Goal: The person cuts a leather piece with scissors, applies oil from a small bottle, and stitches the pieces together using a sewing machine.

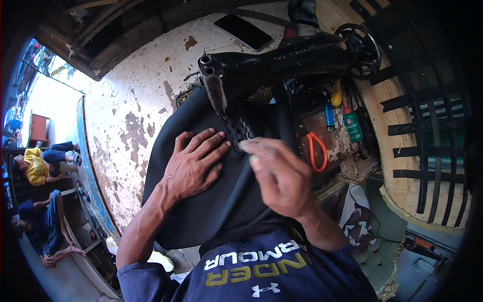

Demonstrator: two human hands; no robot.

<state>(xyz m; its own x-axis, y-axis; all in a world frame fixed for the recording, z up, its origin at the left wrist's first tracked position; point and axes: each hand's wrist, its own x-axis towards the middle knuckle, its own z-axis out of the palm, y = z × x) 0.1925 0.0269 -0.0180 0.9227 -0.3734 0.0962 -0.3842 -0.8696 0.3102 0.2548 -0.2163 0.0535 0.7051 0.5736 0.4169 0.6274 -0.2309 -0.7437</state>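
Observation:
My left hand (196, 163) lies flat on a large piece of black cloth (201, 221), its fingers stretched toward the needle area. Close to the left fingertips is a grey-and-black checkered strip (238, 130) on the cloth. At the near end of this strip is my right hand (279, 173), slightly blurred, with its fingers bent together and the thumb below them. Whatever the right fingertips may pinch is hidden. Just beyond both hands stands a black sewing machine (282, 59), its needle end (216, 95) over the cloth.
A black phone (243, 31) lies behind the machine on the worn white table (131, 100). Orange-handled scissors (316, 152), a blue lighter (329, 117) and a green bottle (352, 126) sit to the right. The handwheel (358, 50) is at far right. Two people sit at left.

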